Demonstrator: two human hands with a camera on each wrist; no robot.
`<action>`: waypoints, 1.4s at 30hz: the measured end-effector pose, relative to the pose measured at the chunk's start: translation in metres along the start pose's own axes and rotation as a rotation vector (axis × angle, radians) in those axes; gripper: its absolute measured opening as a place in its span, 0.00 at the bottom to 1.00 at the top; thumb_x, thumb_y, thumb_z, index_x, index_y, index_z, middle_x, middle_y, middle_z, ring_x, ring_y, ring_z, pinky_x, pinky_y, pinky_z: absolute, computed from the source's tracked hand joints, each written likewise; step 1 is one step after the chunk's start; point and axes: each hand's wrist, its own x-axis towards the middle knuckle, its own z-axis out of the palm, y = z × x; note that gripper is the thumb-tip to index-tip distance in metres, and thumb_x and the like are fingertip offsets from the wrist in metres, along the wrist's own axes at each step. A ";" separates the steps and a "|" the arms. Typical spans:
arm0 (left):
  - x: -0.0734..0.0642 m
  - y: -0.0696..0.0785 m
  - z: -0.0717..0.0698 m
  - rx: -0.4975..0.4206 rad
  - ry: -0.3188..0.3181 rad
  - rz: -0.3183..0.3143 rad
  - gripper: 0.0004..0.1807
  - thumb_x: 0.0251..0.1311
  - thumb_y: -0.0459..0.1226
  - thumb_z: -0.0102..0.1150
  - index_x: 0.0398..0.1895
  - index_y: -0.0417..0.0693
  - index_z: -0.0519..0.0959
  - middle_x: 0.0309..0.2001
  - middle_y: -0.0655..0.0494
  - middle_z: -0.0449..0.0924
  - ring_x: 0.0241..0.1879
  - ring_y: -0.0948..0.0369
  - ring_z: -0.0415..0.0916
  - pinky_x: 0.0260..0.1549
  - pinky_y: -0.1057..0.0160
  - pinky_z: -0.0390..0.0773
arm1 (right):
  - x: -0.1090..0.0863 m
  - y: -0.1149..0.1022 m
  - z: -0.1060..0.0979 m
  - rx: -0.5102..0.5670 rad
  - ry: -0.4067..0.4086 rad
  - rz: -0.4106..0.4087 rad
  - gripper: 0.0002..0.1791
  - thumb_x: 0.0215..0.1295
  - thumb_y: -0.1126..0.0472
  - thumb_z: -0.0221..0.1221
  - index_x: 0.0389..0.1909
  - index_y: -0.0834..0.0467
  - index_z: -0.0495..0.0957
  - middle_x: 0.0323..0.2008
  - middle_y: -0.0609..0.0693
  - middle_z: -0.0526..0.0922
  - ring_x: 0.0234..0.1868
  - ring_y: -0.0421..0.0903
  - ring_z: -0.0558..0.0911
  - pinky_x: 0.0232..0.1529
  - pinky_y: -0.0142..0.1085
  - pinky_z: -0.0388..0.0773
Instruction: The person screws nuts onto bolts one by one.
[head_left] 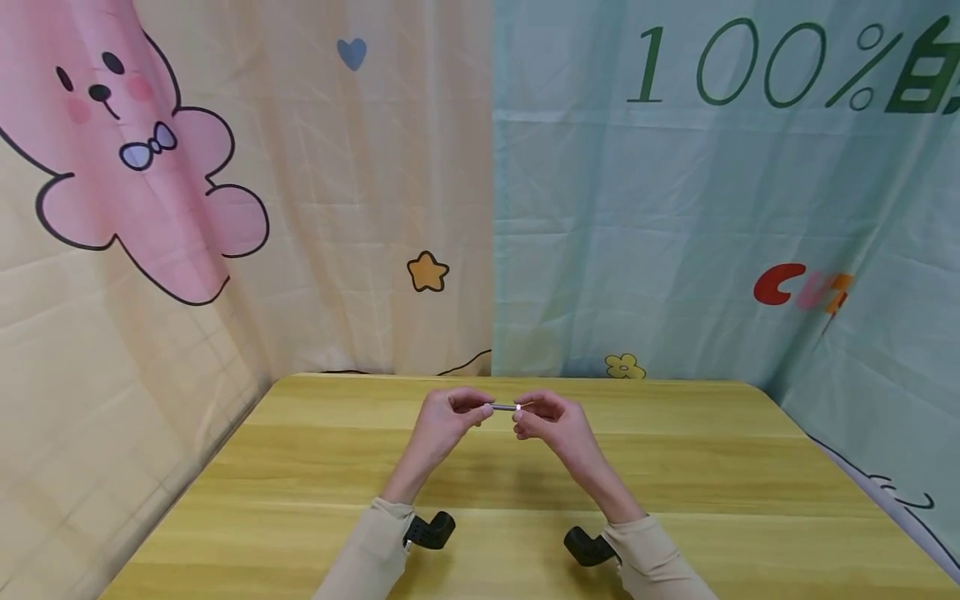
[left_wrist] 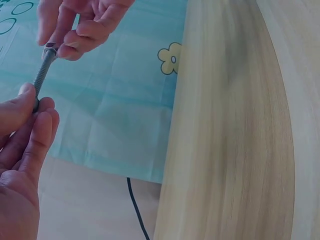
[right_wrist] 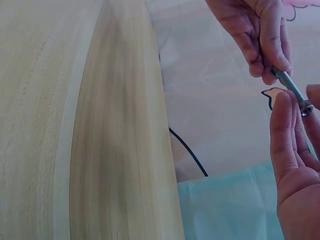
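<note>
Above the table, both hands meet at a grey metal bolt (head_left: 503,407) with a threaded shank. My left hand (head_left: 447,421) pinches one end of it between thumb and fingers, which partly hide that end. A small shiny nut (right_wrist: 306,108) sits at the other end of the bolt. The thumb and fingers of my right hand (head_left: 553,423) pinch at this nut. In the left wrist view, the bolt (left_wrist: 43,73) slants upward from the left hand to the right fingertips. Its bare thread shows between the two hands.
A wooden table (head_left: 495,533) spreads below both hands. Printed curtains (head_left: 465,183) hang behind it and at both sides. A black wrist mount (head_left: 431,531) sticks out from the left sleeve, another mount (head_left: 588,547) from the right.
</note>
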 end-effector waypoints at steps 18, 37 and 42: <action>0.014 -0.041 0.003 -0.015 -0.032 0.022 0.06 0.60 0.35 0.68 0.39 0.43 0.87 0.35 0.53 0.85 0.32 0.57 0.80 0.33 0.62 0.80 | 0.000 -0.001 -0.001 -0.122 0.026 0.087 0.20 0.70 0.51 0.60 0.32 0.67 0.80 0.22 0.56 0.78 0.19 0.45 0.75 0.22 0.34 0.77; 0.012 -0.045 0.001 -0.001 -0.001 -0.004 0.05 0.61 0.36 0.67 0.38 0.47 0.87 0.33 0.56 0.85 0.35 0.48 0.80 0.34 0.56 0.80 | -0.001 0.002 -0.002 -0.067 -0.080 -0.053 0.17 0.67 0.63 0.63 0.50 0.71 0.76 0.40 0.73 0.80 0.37 0.61 0.84 0.41 0.47 0.83; 0.013 -0.045 0.002 -0.003 -0.014 0.007 0.06 0.61 0.36 0.67 0.39 0.46 0.87 0.33 0.55 0.84 0.32 0.54 0.80 0.32 0.60 0.79 | 0.000 0.002 -0.003 -0.111 -0.061 -0.005 0.15 0.70 0.59 0.60 0.43 0.71 0.79 0.31 0.66 0.83 0.30 0.55 0.85 0.35 0.45 0.84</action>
